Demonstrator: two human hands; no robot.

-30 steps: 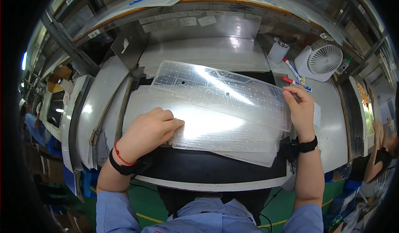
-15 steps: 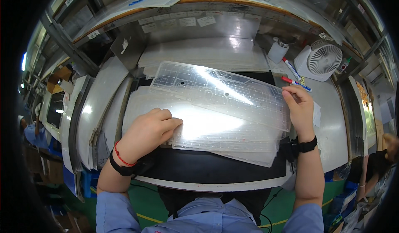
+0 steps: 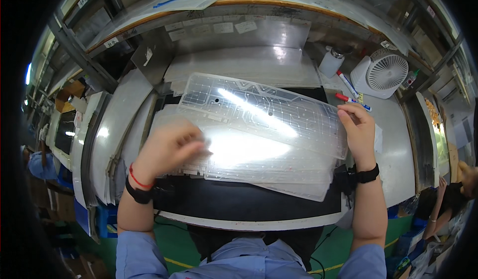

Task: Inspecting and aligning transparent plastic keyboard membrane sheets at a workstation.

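Clear rectangular line-patterned plastic sheet (image 3: 244,112) lay aslant atop pale translucent stacked sheets (image 3: 294,177) in the head view. Your right hand (image 3: 359,130) pinched its right edge, where light pressure suited best; your left hand's (image 3: 169,147) blurred grip couldn't be told.

White glare across clear sheets (image 3: 264,114); left hand (image 3: 172,147) motion-blurred; corners black; shelf (image 3: 239,0) bowed by fisheye.

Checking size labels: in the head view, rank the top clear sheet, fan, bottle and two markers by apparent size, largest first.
Top clear sheet
Fan
Bottle
Upper marker and lower marker: too alike to rank
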